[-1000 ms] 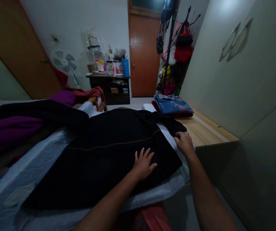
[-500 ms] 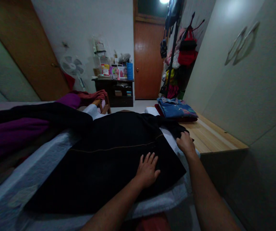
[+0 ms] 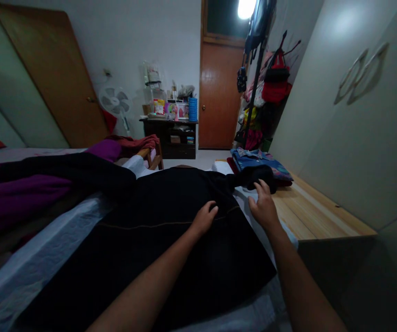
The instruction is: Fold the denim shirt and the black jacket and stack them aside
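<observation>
A black long-sleeved garment (image 3: 150, 258), with a thin line of tan stitching across it, lies spread over a bed or padded surface (image 3: 77, 230). My left hand (image 3: 205, 217) is over its middle near the stitching, fingers bent and the thumb apart from them. Whether that hand touches the cloth I cannot tell. My right hand (image 3: 264, 205) is at the garment's right sleeve (image 3: 253, 175), fingertips against or just above the dark cloth, thumb spread away. The sleeve's end reaches toward a folded blue patterned shirt (image 3: 260, 159).
Purple clothing (image 3: 28, 191) lies on the left. A wooden board (image 3: 309, 207) at the right carries the folded clothes, beside a pale cabinet (image 3: 350, 138) with two handles. Farther back are a white fan (image 3: 115, 101), a dark shelf (image 3: 167, 138) and a wooden door (image 3: 219, 97).
My left hand has gone from lying flat to bent fingers, farther up the garment. My right hand has loosened from the sleeve, whose end now lies farther away, nearer the folded shirt.
</observation>
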`<state>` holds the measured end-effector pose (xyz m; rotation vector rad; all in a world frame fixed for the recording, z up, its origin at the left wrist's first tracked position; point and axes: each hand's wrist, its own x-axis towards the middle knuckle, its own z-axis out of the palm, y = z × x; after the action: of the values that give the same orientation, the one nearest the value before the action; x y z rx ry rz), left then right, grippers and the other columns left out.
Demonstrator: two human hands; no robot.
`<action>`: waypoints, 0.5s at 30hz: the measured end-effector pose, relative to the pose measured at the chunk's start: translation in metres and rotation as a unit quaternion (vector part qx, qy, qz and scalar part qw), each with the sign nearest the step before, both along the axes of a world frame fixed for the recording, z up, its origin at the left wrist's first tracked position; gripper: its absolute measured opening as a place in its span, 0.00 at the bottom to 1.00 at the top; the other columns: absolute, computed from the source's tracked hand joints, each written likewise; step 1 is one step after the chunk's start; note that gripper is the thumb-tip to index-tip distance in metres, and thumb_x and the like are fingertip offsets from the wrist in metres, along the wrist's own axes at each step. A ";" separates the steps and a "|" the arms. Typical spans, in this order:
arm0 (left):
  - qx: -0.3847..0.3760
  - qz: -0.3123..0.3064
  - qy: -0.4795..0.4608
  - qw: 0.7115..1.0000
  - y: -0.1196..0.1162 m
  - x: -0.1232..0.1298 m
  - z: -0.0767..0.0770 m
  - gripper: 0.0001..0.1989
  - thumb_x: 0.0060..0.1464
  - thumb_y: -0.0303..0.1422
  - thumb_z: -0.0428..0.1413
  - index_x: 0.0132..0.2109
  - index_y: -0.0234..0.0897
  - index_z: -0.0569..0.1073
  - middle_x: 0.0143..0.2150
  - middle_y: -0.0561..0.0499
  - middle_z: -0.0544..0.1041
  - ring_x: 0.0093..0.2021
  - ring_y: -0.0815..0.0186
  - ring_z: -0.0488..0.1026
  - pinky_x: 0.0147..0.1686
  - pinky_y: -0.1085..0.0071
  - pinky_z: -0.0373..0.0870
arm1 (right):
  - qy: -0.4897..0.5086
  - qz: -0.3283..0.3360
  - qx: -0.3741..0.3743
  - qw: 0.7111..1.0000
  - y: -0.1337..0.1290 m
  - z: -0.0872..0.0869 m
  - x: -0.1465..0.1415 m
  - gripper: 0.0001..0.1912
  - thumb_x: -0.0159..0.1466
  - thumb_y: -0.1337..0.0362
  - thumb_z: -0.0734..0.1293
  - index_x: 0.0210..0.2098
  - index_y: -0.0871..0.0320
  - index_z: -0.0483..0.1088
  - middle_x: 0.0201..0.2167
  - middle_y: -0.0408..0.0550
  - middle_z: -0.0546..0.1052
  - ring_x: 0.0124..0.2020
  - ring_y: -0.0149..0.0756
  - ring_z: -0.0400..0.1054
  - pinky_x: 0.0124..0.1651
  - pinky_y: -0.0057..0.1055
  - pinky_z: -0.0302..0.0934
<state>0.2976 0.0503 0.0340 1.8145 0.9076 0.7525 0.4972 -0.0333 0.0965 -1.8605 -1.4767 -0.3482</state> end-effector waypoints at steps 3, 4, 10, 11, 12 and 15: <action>-0.172 -0.004 -0.144 0.975 0.016 0.005 0.018 0.24 0.61 0.46 0.43 0.57 0.38 0.66 0.61 0.42 0.68 0.60 0.58 0.64 0.58 0.59 0.61 | -0.030 0.077 0.003 0.997 0.005 0.012 -0.021 0.25 0.61 0.66 0.58 0.57 0.63 0.64 0.63 0.58 0.58 0.63 0.47 0.53 0.65 0.44 0.48; -0.240 -0.017 -0.191 0.952 0.019 0.004 0.024 0.27 0.61 0.50 0.40 0.58 0.39 0.64 0.61 0.42 0.67 0.59 0.58 0.66 0.56 0.57 0.63 | -0.041 0.103 -0.007 0.994 0.005 0.016 -0.031 0.23 0.61 0.66 0.58 0.56 0.62 0.65 0.63 0.57 0.59 0.63 0.47 0.54 0.64 0.45 0.49; -0.443 -0.104 -0.344 0.822 0.029 -0.027 0.034 0.34 0.57 0.58 0.41 0.55 0.35 0.67 0.52 0.39 0.75 0.52 0.52 0.73 0.49 0.49 0.69 | -0.055 0.323 -0.180 0.927 -0.012 0.017 -0.078 0.13 0.63 0.67 0.60 0.43 0.51 0.74 0.49 0.45 0.75 0.61 0.44 0.57 0.65 0.49 0.43; -0.462 -0.093 -0.346 0.811 0.030 -0.033 0.030 0.31 0.58 0.55 0.45 0.52 0.34 0.69 0.49 0.40 0.77 0.50 0.52 0.74 0.48 0.50 0.69 | -0.037 0.344 -0.192 0.918 -0.016 0.014 -0.079 0.13 0.64 0.67 0.59 0.42 0.51 0.74 0.47 0.45 0.76 0.61 0.42 0.57 0.65 0.48 0.45; -0.481 -0.073 -0.342 0.804 0.030 -0.039 0.027 0.25 0.58 0.50 0.49 0.49 0.32 0.71 0.45 0.41 0.78 0.47 0.53 0.75 0.47 0.52 0.71 | -0.015 0.349 -0.193 0.917 -0.020 0.010 -0.078 0.13 0.64 0.67 0.59 0.43 0.51 0.73 0.46 0.45 0.76 0.60 0.41 0.59 0.64 0.45 0.48; -0.507 0.010 -0.306 0.806 0.030 -0.049 0.018 0.09 0.56 0.34 0.56 0.40 0.31 0.74 0.34 0.44 0.80 0.35 0.59 0.78 0.41 0.60 0.75 | 0.030 0.249 -0.177 0.952 -0.027 -0.004 -0.063 0.14 0.63 0.68 0.59 0.46 0.55 0.71 0.47 0.50 0.74 0.52 0.39 0.66 0.57 0.37 0.58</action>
<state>0.2491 0.0808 0.0517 0.5461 0.6666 0.6090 0.4345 -0.0607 0.0923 -1.6536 -1.9937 0.2289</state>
